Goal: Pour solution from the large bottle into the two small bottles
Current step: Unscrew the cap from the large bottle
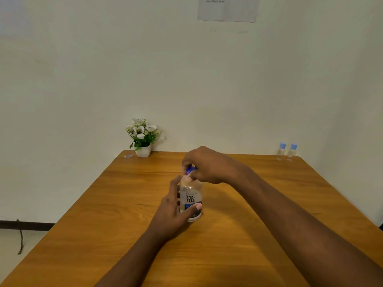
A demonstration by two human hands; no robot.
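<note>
Large clear plastic bottle [190, 195], white-and-blue label, stands upright near the middle of the brown wooden table [248, 235]. Left hand [171, 214] wraps the lower body, thumb across the front of the label, the other fingers behind. This looks like a brace, so the bottle neither turns nor tips. Right hand [208, 165] comes over the top, its fingers [186, 162] curled closely round the dark blue cap [191, 170] (only a sliver of cap shows). Reads as the uncapping step: one hand anchors, the other twists. Cannot tell whether the cap has loosened.

Two small clear bottles with pale blue caps [280, 153] stand side by side at the far right corner of the table, close to the wall and well apart from the hands. Both are capped. Nothing poured, by the look of it; they would need bringing nearer and opening first.

Also present: white pot of white flowers [143, 151] at the far left edge; a paper sheet [228, 9] on the wall.
</note>
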